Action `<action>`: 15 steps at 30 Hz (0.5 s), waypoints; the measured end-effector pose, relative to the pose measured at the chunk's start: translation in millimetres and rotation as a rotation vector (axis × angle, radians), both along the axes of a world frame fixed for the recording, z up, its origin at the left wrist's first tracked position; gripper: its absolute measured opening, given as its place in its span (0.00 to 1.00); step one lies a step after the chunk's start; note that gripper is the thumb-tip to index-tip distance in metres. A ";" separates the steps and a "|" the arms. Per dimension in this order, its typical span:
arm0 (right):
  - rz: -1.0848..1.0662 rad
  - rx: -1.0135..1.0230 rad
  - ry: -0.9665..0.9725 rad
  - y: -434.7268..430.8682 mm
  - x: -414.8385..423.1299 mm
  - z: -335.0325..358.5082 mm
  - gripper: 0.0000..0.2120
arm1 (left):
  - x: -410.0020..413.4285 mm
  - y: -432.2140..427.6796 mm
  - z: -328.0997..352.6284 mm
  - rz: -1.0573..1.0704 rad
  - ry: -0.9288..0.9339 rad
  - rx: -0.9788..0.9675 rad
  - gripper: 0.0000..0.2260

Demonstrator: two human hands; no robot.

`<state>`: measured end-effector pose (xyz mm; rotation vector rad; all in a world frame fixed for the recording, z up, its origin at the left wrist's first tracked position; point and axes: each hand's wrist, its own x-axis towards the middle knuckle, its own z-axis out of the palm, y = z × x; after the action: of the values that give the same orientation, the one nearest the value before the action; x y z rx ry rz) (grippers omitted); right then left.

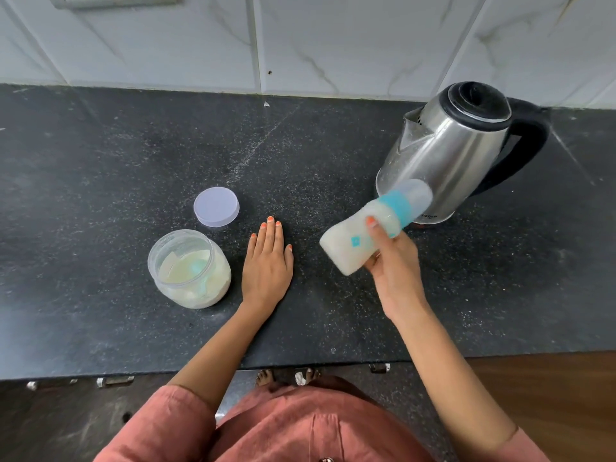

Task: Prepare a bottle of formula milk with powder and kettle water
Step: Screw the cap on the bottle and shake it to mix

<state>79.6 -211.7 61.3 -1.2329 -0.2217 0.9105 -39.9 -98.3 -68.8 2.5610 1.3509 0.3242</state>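
Bottle (350, 248): It is up off the counter (100, 161), in the right hand. It looks full of white milk, and its cap is on.
Which way it lies: It is tipped over. The cap end points to 2 o'clock and the bottom points to 8 o'clock.
Right hand (393, 268): The fingers and thumb are wrapped round the middle of the bottle. This is the nearer hand, since it already has the bottle.
Left hand (266, 261): It lies flat on the counter with the fingers straight and holds nothing. The bottle is at 3 o'clock from it, a little way off.
Kettle (446, 151): It stands between 1 and 2 o'clock from the bottle, very near the cap end.
Powder jar (190, 268): It is open, at 9 o'clock from the left hand, just beside it.
Jar lid (216, 206): It lies on the counter at 12 o'clock from the jar.
Count: I see one bottle, one kettle, one jar, one lid and two hands.
My guess: The bottle looks smeared, so I think this is the shaking step, and I must keep it clear of the kettle.
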 end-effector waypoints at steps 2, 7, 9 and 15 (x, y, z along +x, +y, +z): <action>0.259 -0.119 -0.149 -9.1 -10.6 -0.5 0.07 | -0.1 0.4 -0.1 -0.002 0.000 0.007 0.29; 0.088 0.000 -0.059 -4.3 0.8 5.7 0.08 | 0.6 0.3 0.7 -0.002 -0.006 0.011 0.30; -0.065 0.089 0.033 2.9 5.8 5.9 0.08 | 0.2 -0.1 0.4 -0.001 0.000 0.006 0.30; 0.383 -0.092 -0.242 -12.8 -14.3 1.3 0.15 | 0.9 1.0 0.2 0.003 -0.002 -0.005 0.28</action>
<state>65.3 -224.5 62.6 -1.4134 -0.6313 1.1064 -39.0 -97.4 -68.6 2.5546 1.3536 0.3233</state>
